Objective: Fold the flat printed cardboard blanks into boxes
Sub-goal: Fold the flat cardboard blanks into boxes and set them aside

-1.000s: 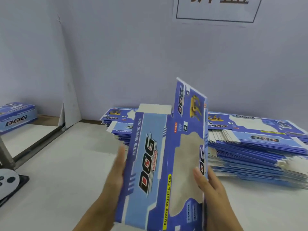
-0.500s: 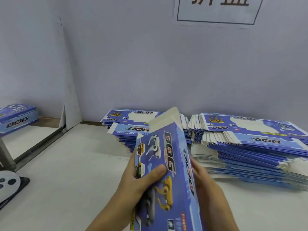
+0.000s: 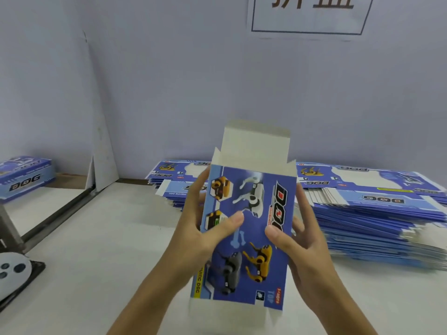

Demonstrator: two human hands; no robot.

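Note:
A blue printed "DOG" box blank (image 3: 251,228) stands upright in front of me, squared into a tube, its white top flap (image 3: 255,143) sticking up. My left hand (image 3: 205,228) grips its left side, thumb across the printed face. My right hand (image 3: 297,240) grips the right side, thumb on the face and fingers spread behind the edge. Behind the blank lie two stacks of flat blanks, one at the left (image 3: 174,180) and a larger one at the right (image 3: 377,209).
A folded DOG box (image 3: 24,177) sits on a ledge at the far left. A white cardboard divider (image 3: 101,131) leans against the grey wall. A round white object on a black base (image 3: 14,272) sits at the left table edge. A sign (image 3: 309,13) hangs above.
The blank has been turned so its dog-picture face points at me and opened from flat into a tube. Both hands shifted to grip its two sides.

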